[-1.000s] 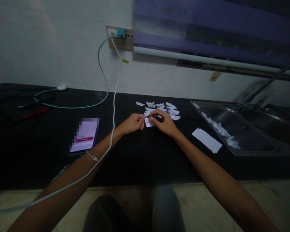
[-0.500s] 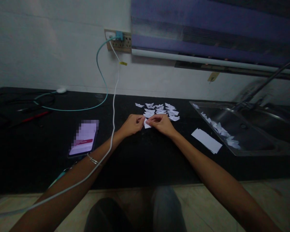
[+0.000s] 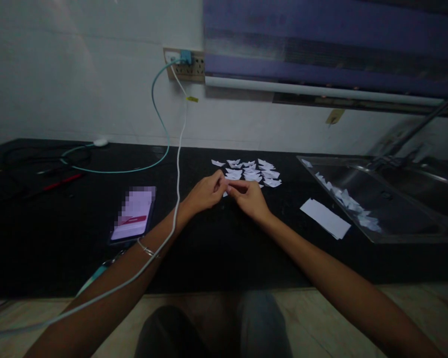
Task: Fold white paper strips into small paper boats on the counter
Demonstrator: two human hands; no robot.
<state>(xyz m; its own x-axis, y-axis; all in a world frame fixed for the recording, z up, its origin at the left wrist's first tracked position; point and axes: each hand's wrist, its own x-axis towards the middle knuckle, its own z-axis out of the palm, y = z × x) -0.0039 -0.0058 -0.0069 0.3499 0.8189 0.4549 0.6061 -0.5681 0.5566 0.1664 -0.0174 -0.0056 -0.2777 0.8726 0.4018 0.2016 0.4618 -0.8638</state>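
Mid-frame, left hand (image 3: 208,191) and right hand (image 3: 251,200) pinch white paper (image 3: 225,194) (mostly hidden by fingers); dark counter (image 3: 227,248) ends lower-frame.

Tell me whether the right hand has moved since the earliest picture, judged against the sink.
Yes. Against the sink, the right hand has shifted slightly left, away from it, and a little toward the person.

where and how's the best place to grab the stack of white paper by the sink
Probably by its left end, coming from the left with the right hand: the stack of white paper lies flat, that end points toward this hand, and the sink borders the other side.
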